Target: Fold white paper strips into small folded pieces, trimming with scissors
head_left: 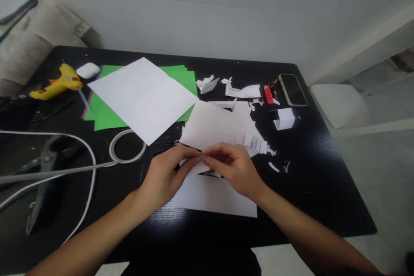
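Observation:
Near the front middle of the black table, my left hand and my right hand meet at the fingertips. Both pinch a small piece of white paper, whose lower part shows between the hands. The pinched edge is largely covered by my fingers. Under the hands lies a white sheet near the table's front edge. Just beyond them another white sheet lies flat, with small folded paper pieces on its right side.
A white sheet lies on green sheets. Left are a yellow glue gun, a white case, a white cable and a dark-handled tool. Right are paper scraps, a red lighter and a phone.

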### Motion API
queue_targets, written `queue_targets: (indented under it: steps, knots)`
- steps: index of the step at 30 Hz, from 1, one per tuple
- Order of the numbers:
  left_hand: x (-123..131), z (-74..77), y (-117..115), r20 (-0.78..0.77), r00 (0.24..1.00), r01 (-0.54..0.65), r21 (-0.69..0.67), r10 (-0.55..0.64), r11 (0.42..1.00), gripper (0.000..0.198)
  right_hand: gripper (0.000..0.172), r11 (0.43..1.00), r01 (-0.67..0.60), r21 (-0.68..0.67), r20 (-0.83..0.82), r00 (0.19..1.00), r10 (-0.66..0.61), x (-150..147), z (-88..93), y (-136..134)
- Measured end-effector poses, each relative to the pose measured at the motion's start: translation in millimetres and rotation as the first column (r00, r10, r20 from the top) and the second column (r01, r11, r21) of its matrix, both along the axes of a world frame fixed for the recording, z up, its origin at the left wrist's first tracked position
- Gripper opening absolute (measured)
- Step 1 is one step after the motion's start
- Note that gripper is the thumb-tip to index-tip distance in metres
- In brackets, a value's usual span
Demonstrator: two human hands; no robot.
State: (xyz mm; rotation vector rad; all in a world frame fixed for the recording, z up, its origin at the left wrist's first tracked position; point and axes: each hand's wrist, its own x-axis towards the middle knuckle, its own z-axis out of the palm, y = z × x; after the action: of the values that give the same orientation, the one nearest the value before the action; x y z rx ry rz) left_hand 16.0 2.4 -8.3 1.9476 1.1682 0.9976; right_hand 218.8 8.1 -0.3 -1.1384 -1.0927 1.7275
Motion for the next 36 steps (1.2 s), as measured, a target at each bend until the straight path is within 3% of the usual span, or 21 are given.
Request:
queue_targets:
  steps: [8,23,31,36]
  knots:
    - [1.2,-1.4,-0.9,0.0,0.999,-0.049,0.015,0.049,0.999,0.008,0.03,0.995,-0.103,-0.019,0.033,0.994,0.103,2.6,1.9,0.5]
    - [-1.3,-1.6,-0.8,-0.016,0.999,-0.036,-0.077,0.035,0.996,0.009,0.023,0.995,-0.098,0.01,0.037,0.995,0.098,2.2,1.0,-0.2]
    - [-0.3,-2.1,-1.6,0.002,0.999,-0.047,-0.151,0.048,0.987,0.011,0.037,0.996,-0.072,-0.043,0.045,0.996,0.074,2.7,2.3,-0.3]
    - [1.2,-1.3,-1.8,-0.003,0.999,-0.054,-0.156,0.054,0.986,0.01,0.034,0.996,-0.064,-0.055,0.049,0.997,0.067,1.1,0.8,0.4]
